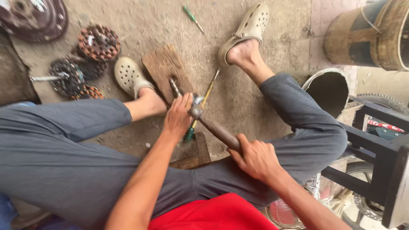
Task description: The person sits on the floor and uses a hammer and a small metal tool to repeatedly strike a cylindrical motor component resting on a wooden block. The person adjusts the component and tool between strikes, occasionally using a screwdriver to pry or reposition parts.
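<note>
1. Your right hand [255, 158] has its fingers closed around the smooth wooden handle of the hammer [213, 127].
2. Your left hand [179, 116] pins a dark metal piece [174, 85] onto the worn wooden board [164, 68]; its fingers curl down, covering that piece's near end.
3. The hammer's steel head sits beside your left fingers, above a thin yellow-shafted screwdriver [207, 94].
4. Rough concrete floor [238, 93] lies between your sandalled feet.

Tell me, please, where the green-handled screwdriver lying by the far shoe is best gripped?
Grip the green-handled screwdriver by its green handle, the thicker upper-left end, coming from above. It lies flat on the bare floor with its thin shaft pointing toward the shoe.
</note>
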